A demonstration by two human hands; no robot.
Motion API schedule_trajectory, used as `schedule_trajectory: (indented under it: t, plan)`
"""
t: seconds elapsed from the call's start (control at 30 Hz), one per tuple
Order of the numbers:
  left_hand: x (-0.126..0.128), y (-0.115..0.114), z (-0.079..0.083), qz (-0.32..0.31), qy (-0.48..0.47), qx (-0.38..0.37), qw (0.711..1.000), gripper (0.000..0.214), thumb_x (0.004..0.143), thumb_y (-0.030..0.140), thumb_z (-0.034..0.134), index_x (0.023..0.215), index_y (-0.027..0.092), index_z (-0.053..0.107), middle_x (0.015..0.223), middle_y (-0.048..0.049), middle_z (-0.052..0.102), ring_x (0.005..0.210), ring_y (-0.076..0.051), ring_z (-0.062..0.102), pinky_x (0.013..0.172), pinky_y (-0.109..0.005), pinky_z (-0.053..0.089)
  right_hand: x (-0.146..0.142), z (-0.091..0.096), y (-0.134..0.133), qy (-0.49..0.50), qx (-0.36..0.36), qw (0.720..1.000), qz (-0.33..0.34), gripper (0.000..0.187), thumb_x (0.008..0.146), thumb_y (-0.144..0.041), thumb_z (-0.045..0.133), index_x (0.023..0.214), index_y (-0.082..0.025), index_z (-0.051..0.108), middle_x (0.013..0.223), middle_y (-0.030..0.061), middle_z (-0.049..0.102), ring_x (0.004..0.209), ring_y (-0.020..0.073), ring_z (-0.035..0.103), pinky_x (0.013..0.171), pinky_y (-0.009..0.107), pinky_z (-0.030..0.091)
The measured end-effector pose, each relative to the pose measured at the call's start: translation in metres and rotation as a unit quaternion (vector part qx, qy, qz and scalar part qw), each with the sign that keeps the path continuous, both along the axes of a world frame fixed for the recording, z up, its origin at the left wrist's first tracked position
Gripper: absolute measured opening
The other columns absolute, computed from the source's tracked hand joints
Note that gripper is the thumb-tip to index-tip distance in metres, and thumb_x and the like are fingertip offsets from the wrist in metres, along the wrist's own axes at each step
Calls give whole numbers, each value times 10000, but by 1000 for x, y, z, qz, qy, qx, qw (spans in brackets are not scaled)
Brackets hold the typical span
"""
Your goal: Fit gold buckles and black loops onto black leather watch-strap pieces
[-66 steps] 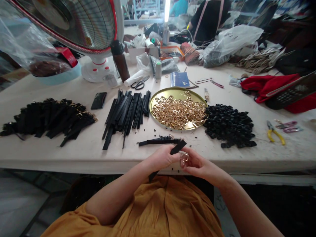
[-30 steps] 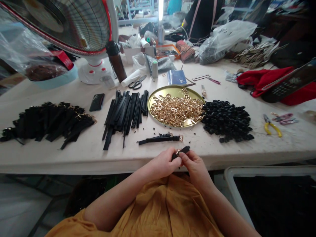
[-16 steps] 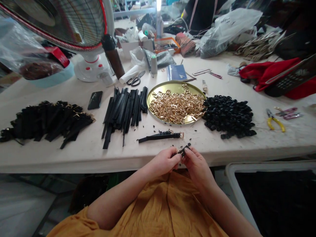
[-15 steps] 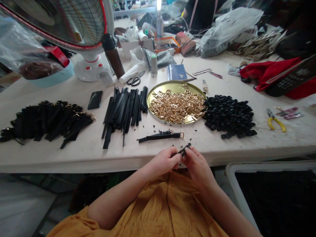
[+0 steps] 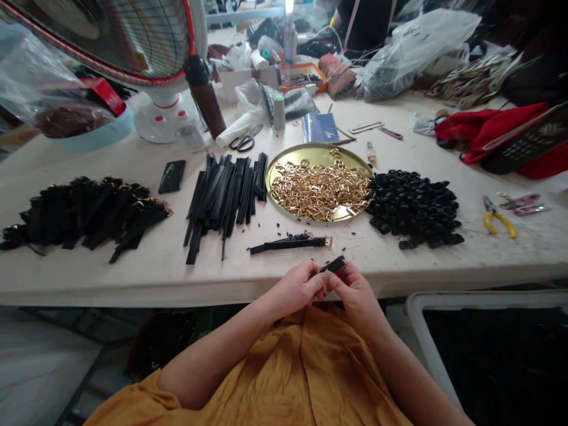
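Both hands meet at the table's front edge around one short black strap [image 5: 333, 265] with a bit of gold metal at its left end. My left hand [image 5: 306, 283] is closed on that end, thumb and fingers pinching. My right hand [image 5: 352, 283] grips the same strap from the right, its thumb close to the left thumb. Just beyond lie black straps with a gold buckle [image 5: 293, 243]. Behind them a round gold tray [image 5: 284, 155] holds a heap of small gold buckles [image 5: 317, 189]. Left of it are flat black strips [image 5: 222, 195]; right of it, a pile of black loops [image 5: 412, 207].
At the left lie a heap of black straps [image 5: 84, 216] and a phone [image 5: 171, 176], with a fan [image 5: 164, 112] behind. Scissors [image 5: 246, 139] and a blue booklet [image 5: 320, 128] sit farther back. Yellow-handled pliers [image 5: 499, 220] lie right. A white-rimmed bin [image 5: 415, 319] stands below the table.
The right thumb has moved left and down toward the left thumb, and more of the strap's upper face shows. The view has shifted slightly.
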State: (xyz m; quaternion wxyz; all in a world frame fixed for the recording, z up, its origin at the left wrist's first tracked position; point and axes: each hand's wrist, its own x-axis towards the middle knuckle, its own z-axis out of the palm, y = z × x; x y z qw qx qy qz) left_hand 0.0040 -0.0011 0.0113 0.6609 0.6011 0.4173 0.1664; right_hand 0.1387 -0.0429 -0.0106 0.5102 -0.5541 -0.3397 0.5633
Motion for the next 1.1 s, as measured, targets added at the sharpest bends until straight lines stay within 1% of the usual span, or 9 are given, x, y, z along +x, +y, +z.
schedule_trajectory:
  t: [0.13,0.33,0.53,0.67,0.83,0.9,0.97,1.03,1.1]
  plan:
    - [0,-3,-4,5,-29,-33,999,252,833,422,429,792,176,397,600,53,492,411,-50,385,410,-182,306,-2,-4,-6,29,-10,999,15,233,728,-381,642,848,-202,554,709,-20,558,632,121,493,635,268,413]
    - [-3,-6,-3,-4,-8,7,1000,212,847,372,415,814,165,440,601,45,505,445,-55,403,453,-184,322,-7,-6,-7,119,-29,992,-42,189,730,-367,640,821,-215,572,782,-14,593,616,101,510,606,250,432]
    - [-2,-5,-1,24,2,28,999,223,840,376,414,758,169,418,576,49,494,477,-61,405,502,-190,333,-10,-6,-10,75,0,997,-6,185,767,-363,600,874,-217,560,756,-11,573,621,115,501,623,272,425]
    - [-2,-4,-2,12,5,15,1000,186,835,336,401,759,169,433,560,54,499,461,-57,393,492,-183,322,-3,-6,-8,25,-16,999,-15,219,773,-414,579,747,-197,558,625,-28,508,593,113,453,600,254,386]
    - [-2,0,0,11,13,-32,999,149,804,315,421,756,175,415,533,63,492,404,-49,354,430,-175,282,-1,-2,-1,81,-55,995,-20,244,722,-438,612,705,-200,557,585,-35,479,537,111,404,532,249,345]
    - [-2,3,1,8,15,-61,998,152,798,323,420,750,181,400,528,63,492,389,-52,348,408,-177,269,-2,0,-1,44,-50,998,-13,243,738,-438,587,672,-208,545,575,-35,480,534,119,410,543,261,349]
    - [-1,5,2,11,26,-56,998,159,793,330,427,741,182,400,530,62,495,397,-54,357,411,-177,272,-2,2,-2,-67,-10,997,-21,213,747,-407,587,664,-214,547,591,-28,501,561,131,434,573,271,359]
    - [0,7,3,19,50,-21,998,158,785,317,444,717,179,409,532,59,495,424,-57,379,434,-176,286,-1,3,-3,-186,49,980,-46,150,732,-351,616,686,-218,564,649,-12,533,615,146,464,613,278,371]
    - [1,8,5,23,60,6,998,172,785,317,455,696,176,414,526,56,488,450,-63,396,451,-176,297,0,2,-2,-239,81,965,-67,117,726,-322,624,713,-220,570,687,-3,549,644,154,479,627,278,380]
